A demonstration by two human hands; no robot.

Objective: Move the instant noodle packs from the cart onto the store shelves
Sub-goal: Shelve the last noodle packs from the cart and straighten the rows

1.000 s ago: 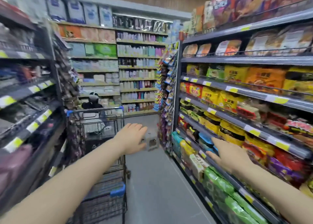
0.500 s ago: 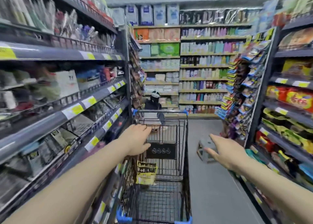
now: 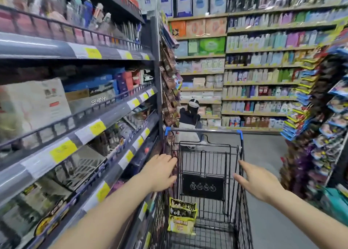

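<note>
A black wire shopping cart (image 3: 242, 148) with blue corner caps stands in the aisle straight ahead. Inside it, against the left wall, a yellow and black instant noodle pack (image 3: 182, 218) stands upright on the wire floor. My left hand (image 3: 161, 171) hovers over the cart's left rim, fingers relaxed, holding nothing. My right hand (image 3: 258, 181) reaches over the right rim with fingers spread and empty. The noodle shelves are mostly out of view to the right.
Grey shelves (image 3: 105, 116) with boxed goods and yellow price tags line the left. Hanging snack packets (image 3: 318, 116) fill a rack at right. Beyond the cart a person (image 3: 189, 120) stands before a far wall of bottles.
My view has swung left from the noodle shelves onto the cart. Both hands have moved from the shelf side toward the cart and now hover over its rims.
</note>
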